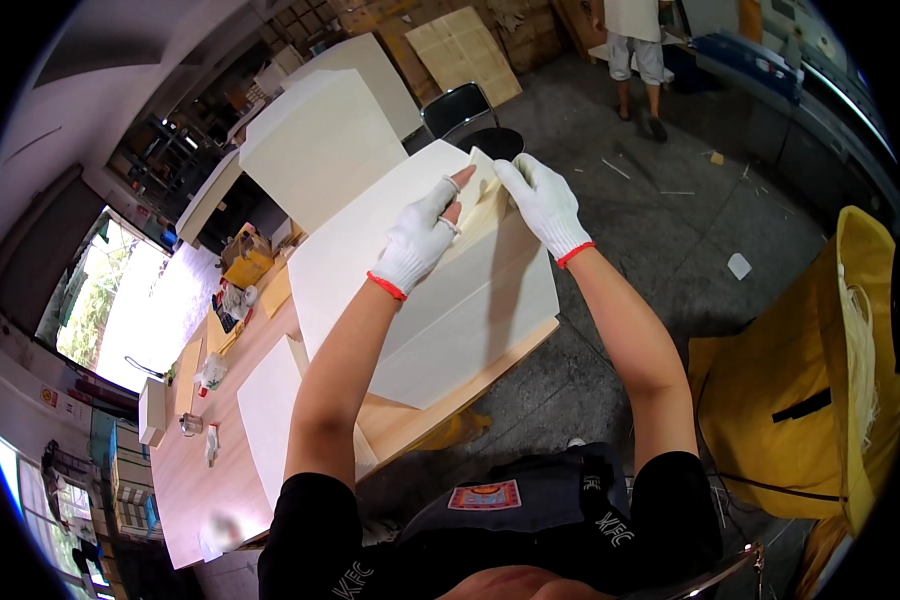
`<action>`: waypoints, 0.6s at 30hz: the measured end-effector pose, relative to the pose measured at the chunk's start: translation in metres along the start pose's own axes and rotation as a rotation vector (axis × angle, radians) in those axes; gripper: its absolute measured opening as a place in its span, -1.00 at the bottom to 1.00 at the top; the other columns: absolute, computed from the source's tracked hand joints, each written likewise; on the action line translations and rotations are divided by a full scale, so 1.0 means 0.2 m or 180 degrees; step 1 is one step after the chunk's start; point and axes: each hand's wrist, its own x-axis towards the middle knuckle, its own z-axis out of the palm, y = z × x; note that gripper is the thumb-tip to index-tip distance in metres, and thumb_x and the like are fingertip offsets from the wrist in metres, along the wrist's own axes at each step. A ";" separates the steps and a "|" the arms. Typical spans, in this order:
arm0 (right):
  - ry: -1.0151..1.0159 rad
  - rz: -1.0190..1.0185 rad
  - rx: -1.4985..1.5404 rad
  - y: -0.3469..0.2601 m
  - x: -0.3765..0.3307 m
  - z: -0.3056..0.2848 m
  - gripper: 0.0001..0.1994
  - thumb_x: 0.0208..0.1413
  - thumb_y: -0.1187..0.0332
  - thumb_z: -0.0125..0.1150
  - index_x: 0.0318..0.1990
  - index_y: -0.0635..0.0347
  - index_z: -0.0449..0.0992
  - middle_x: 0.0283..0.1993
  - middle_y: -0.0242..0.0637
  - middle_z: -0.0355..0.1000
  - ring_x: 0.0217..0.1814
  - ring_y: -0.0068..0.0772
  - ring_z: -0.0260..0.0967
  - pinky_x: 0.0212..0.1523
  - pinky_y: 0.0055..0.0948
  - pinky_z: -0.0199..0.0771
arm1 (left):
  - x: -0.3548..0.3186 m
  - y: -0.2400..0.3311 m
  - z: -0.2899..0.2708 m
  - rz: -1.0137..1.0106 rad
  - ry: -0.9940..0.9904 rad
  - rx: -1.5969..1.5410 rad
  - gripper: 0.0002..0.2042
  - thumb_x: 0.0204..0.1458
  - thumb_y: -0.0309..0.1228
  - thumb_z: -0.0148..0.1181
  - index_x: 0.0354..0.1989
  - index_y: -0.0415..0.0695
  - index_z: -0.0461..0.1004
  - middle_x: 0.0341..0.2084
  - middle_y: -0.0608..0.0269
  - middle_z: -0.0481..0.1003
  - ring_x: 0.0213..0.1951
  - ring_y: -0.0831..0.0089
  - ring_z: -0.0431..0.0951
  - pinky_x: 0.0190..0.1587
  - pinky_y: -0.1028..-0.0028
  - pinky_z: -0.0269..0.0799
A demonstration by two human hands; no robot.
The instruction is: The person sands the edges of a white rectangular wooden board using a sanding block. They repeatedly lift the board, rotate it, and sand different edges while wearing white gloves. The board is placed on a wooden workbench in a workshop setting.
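Note:
A large white board or stack of sheets (445,330) lies tilted across the table in front of me. At its far edge, a thin cream sheet (485,212) stands raised and folded between my hands. My left hand (420,238), in a white glove with red cuff and bare fingertips, reaches to the sheet's left side, thumb and forefinger apart. My right hand (545,205), gloved alike, pinches the sheet's upper right corner; its fingertips are partly hidden. Another white sheet (270,405) lies flat beside my left forearm.
Tall white panels (320,145) and a black chair (460,110) stand beyond the board. On the wooden table (185,490) are a yellow box (246,258), a metal cup (190,424) and small tools. A yellow cloth bag (780,400) stands right. Another person (634,50) is far off.

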 end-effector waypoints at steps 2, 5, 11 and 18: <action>0.0024 -0.0017 -0.0026 0.02 0.01 0.01 -0.45 0.27 -0.19 -0.04 -0.31 0.19 0.51 -0.40 -0.05 0.50 -0.26 0.04 0.49 -0.20 -0.16 0.38 | 0.02 -0.07 0.00 0.0055 -0.0137 0.0104 -0.68 0.18 -0.38 0.26 0.12 -0.07 0.54 -0.49 0.34 0.37 -0.41 0.54 0.34 -0.25 0.50 0.37; 0.0122 -0.0011 -0.0065 0.05 0.02 0.02 -0.46 0.27 -0.18 -0.05 -0.30 0.19 0.51 -0.38 -0.04 0.51 -0.24 0.07 0.49 -0.19 -0.13 0.39 | 0.02 0.08 -0.01 -0.0747 -0.0479 0.0036 -0.68 0.17 -0.35 0.29 0.10 -0.07 0.54 -0.48 0.31 0.45 -0.44 0.56 0.41 -0.31 0.46 0.40; 0.0077 0.0001 -0.0057 0.03 0.01 0.02 -0.47 0.28 -0.17 -0.06 -0.29 0.17 0.51 -0.38 -0.02 0.51 -0.24 0.10 0.49 -0.19 -0.12 0.40 | 0.01 0.04 -0.01 -0.0578 -0.0418 0.0174 -0.65 0.13 -0.29 0.37 0.08 -0.07 0.55 -0.44 0.30 0.52 -0.48 0.58 0.42 -0.36 0.45 0.41; 0.0007 0.0020 -0.0024 0.01 0.00 0.00 -0.45 0.27 -0.19 -0.03 -0.31 0.19 0.50 -0.39 -0.02 0.50 -0.27 0.04 0.49 -0.21 -0.16 0.39 | 0.01 -0.03 0.01 0.0003 -0.0102 0.0137 -0.72 0.27 -0.35 0.15 0.12 -0.08 0.53 -0.34 0.23 0.55 -0.30 0.53 0.46 -0.15 0.45 0.44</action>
